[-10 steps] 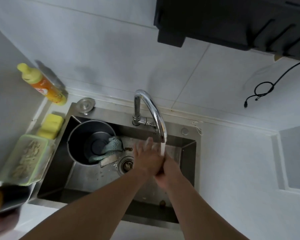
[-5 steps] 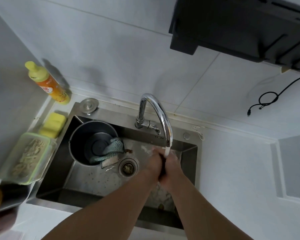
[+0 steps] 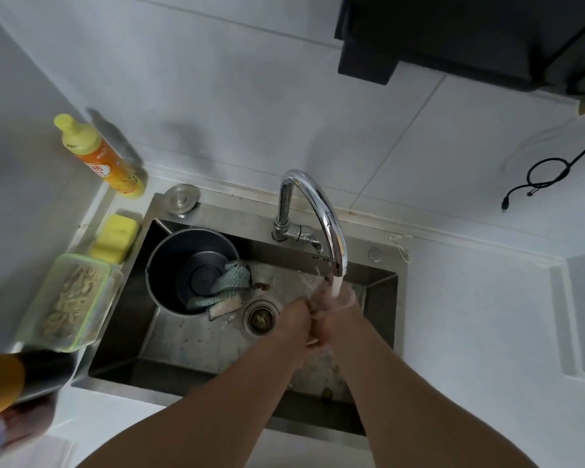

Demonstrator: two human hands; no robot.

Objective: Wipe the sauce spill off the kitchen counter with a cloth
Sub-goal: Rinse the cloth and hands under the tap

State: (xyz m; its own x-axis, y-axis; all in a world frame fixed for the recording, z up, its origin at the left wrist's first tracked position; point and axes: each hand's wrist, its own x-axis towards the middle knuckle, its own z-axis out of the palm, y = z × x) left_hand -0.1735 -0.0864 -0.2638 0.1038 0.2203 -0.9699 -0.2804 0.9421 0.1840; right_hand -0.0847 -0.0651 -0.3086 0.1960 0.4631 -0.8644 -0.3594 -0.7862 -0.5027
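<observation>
My left hand (image 3: 293, 320) and my right hand (image 3: 335, 304) are pressed together over the steel sink (image 3: 379, 282), under water running from the chrome tap (image 3: 321, 211). The left hand's fingers curl against the right hand. The stream blurs the right hand's fingers. Neither hand holds an object. A teal cloth (image 3: 232, 280) hangs over the rim of a metal pot (image 3: 169, 261) at the sink's left, apart from both hands. No sauce spill shows on the white counter (image 3: 470, 332).
A drain strainer (image 3: 261, 318) sits left of my hands. On the left counter stand an orange dish-soap bottle (image 3: 105, 160), yellow sponges (image 3: 115, 236), a green-rimmed food box (image 3: 75, 298) and a dark bottle (image 3: 11, 383). A black cable (image 3: 547, 173) hangs on the right wall.
My left hand's fingers were stretched out a second ago and are now curled against the right hand. Both hands have shifted right under the stream.
</observation>
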